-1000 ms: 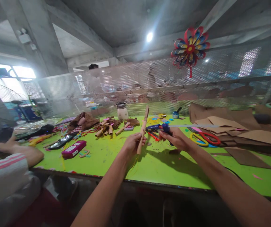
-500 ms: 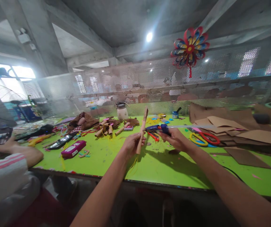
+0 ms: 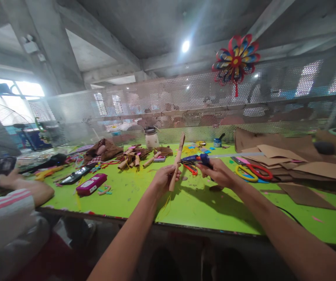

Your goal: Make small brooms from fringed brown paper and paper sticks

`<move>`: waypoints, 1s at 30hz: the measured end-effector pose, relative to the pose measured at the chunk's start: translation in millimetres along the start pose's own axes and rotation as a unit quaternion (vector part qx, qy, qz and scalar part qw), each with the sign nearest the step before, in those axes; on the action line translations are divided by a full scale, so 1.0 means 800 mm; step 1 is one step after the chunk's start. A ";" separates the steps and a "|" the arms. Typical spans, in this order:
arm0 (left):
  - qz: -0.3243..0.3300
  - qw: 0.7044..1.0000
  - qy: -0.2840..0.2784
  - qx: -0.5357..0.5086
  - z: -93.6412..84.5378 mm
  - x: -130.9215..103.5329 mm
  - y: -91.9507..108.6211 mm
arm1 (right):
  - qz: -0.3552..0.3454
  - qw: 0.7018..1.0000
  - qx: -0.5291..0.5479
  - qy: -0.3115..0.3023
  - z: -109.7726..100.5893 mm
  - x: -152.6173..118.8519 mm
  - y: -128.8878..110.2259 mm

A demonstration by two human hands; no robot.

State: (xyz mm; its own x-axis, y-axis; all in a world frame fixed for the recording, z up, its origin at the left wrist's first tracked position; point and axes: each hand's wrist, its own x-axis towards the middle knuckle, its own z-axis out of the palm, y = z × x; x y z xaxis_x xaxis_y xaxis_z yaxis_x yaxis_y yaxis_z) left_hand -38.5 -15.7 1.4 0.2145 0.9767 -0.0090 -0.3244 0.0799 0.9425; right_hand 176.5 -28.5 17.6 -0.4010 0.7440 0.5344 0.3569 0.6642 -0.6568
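Observation:
My left hand (image 3: 165,178) is closed around a rolled brown paper tube (image 3: 173,182), held at a slant above the green table. A loose flap of brown paper rises from the tube's upper end, and thin yellow strands hang beneath my hand. In my right hand (image 3: 217,171) is a blue glue gun (image 3: 195,158), with a long clear glue stick (image 3: 244,155) jutting from its back. The gun's nozzle points left, at or very close to the paper; contact cannot be made out. Under the gun lies an orange-red tool (image 3: 190,168), partly hidden.
Scissors with yellow and red handles (image 3: 254,172) lie right of my hand, before stacked brown paper (image 3: 285,156). More paper rolls (image 3: 137,158), a purple box (image 3: 91,184) and a white jar (image 3: 151,137) stand left. At far left a person's hand (image 3: 11,181) holds a phone.
Both hands keep nearly the same pose, with the nozzle still by the paper. The phone screen at far left has gone darker.

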 end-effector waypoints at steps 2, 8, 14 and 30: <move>0.001 1.000 0.001 0.002 -0.001 0.000 0.000 | 0.002 1.000 0.010 -0.014 0.000 0.000 0.001; 0.003 1.000 -0.002 0.001 -0.003 0.001 -0.001 | 0.018 1.000 0.012 -0.021 0.000 0.001 0.006; 0.011 1.000 0.004 0.017 -0.004 0.003 -0.004 | -0.002 1.000 -0.006 -0.021 0.001 0.001 0.006; 0.001 1.000 0.007 0.023 -0.003 0.003 -0.003 | 0.000 0.997 -0.070 0.013 0.001 0.001 0.001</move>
State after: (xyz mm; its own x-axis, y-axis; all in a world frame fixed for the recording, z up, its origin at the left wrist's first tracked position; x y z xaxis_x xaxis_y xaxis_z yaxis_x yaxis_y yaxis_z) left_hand -39.1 -13.3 -1.8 0.2008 0.9796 -0.0109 -0.2823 0.0685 0.9569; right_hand 175.9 -27.4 17.1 -0.3793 0.7441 0.5500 0.4717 0.6669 -0.5769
